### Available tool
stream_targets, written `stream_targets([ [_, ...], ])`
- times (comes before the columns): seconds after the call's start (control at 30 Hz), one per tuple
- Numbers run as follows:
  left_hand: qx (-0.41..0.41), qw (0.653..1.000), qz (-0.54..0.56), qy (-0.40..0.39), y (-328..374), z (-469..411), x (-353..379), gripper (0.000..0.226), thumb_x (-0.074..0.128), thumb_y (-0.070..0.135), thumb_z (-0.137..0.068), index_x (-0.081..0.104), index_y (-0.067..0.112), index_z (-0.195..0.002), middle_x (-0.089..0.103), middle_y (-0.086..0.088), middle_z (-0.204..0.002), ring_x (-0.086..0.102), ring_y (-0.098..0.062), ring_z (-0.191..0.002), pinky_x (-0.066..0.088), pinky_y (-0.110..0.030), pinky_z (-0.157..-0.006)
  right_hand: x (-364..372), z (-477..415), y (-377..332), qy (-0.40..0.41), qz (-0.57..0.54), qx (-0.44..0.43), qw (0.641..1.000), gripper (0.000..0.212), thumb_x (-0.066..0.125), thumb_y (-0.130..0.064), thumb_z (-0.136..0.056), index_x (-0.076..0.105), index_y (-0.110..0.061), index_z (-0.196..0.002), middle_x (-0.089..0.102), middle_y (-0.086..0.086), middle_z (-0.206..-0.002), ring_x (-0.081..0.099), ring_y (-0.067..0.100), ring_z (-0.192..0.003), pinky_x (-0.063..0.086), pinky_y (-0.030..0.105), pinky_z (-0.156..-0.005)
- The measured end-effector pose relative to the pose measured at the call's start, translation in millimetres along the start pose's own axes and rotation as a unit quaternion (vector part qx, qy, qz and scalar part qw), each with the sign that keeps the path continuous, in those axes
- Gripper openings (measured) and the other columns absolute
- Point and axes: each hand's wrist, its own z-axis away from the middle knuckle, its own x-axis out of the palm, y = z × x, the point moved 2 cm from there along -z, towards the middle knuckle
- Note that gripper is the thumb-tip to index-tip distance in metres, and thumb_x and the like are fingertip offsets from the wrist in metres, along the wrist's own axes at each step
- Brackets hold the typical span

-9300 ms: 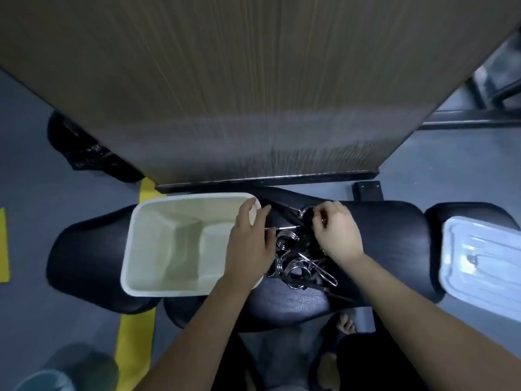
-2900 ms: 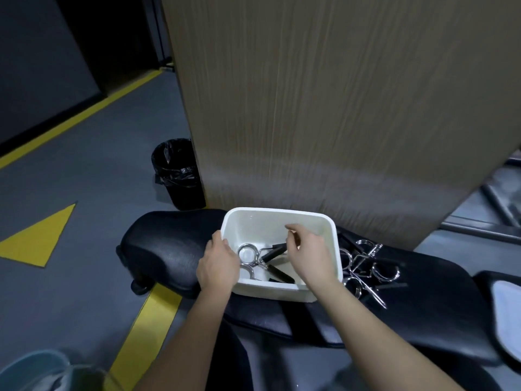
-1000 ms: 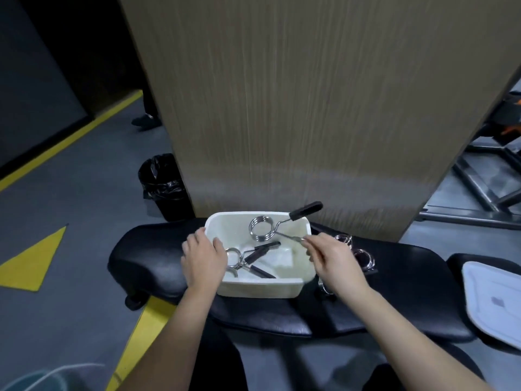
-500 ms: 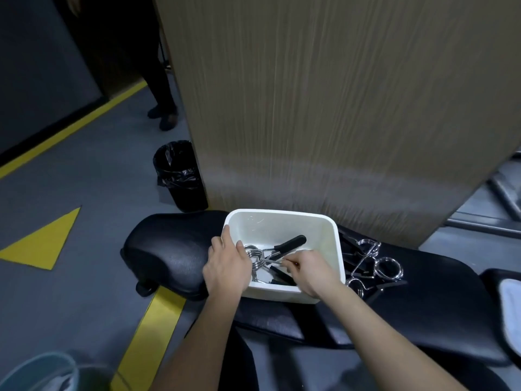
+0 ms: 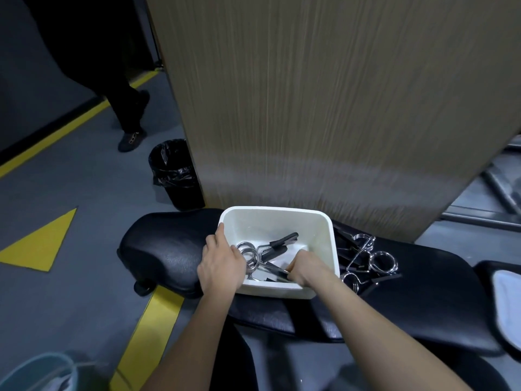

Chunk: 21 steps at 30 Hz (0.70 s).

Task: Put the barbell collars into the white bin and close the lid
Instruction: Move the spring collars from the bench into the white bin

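Head view: the white bin (image 5: 324,230) stands open on the black padded surface (image 5: 169,249), towards its far edge and close against the wooden panel (image 5: 324,108) behind it. Two barbell collars (image 5: 263,253) already lie in the bin, their chrome coils at the left side and their black-gripped handles pointing right.

The left hand (image 5: 221,268) rests over the bin's near-left corner, fingers (image 5: 220,235) loosely spread along the rim and wall; it steadies the bin and holds nothing else. The right hand (image 5: 308,268) is down inside the bin at its near-right side, its fingers curled together around the thin metal handle of the collar lying nearest the front wall. Whether it is letting go or only shifting the collar cannot be told.

Several more collars (image 5: 366,262) remain in a tangled heap on the surface just beside the bin's right wall; three chrome coils can be made out, but the exact count is unclear. The lid (image 5: 507,300) lies well apart, at the right end of the surface, and is cut off by the frame edge.

By my judgement the task is under halfway: two collars are in, the heap on the right has yet to be moved over, and the lid has not been fetched or fitted.
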Motion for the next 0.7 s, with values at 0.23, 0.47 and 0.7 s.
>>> stream_targets([
  [0.23,0.001,1.0,-0.008,0.005,-0.6,-4.5,4.6,0.057,0.044,0.027,-0.096,0.023,0.027,-0.149,0.043,-0.003,-0.134,0.051,-0.027,-0.114,0.046,-0.043,-0.077,-3.5,-5.3,-7.4,0.054,-0.029,-0.038,0.997,0.02,0.064,-0.024,-0.088,0.077,-0.013,-0.098,0.073,0.013,-0.098,0.07,0.032,-0.091,0.054,0.032,-0.08],
  [0.47,0.001,1.0,-0.018,0.006,0.3,-4.2,1.0,0.061,0.047,0.026,-0.095,0.021,0.026,-0.15,0.042,-0.002,-0.134,0.051,-0.026,-0.116,0.043,-0.041,-0.077,2.2,-12.0,-3.4,-0.041,-0.011,-0.057,0.997,0.019,0.06,-0.02,-0.085,0.075,-0.013,-0.077,0.076,0.013,-0.092,0.068,0.028,-0.087,0.053,0.028,-0.078],
  [0.7,0.003,0.999,-0.024,-0.031,3.2,-2.3,-4.2,0.065,0.048,0.03,-0.094,0.017,0.026,-0.15,0.04,-0.002,-0.131,0.049,-0.026,-0.116,0.046,-0.044,-0.082,-4.4,2.1,-6.3,0.035,-0.001,-0.049,0.998,0.033,0.054,-0.041,-0.09,0.074,-0.015,-0.094,0.074,0.01,-0.103,0.069,0.031,-0.097,0.053,0.032,-0.082],
])
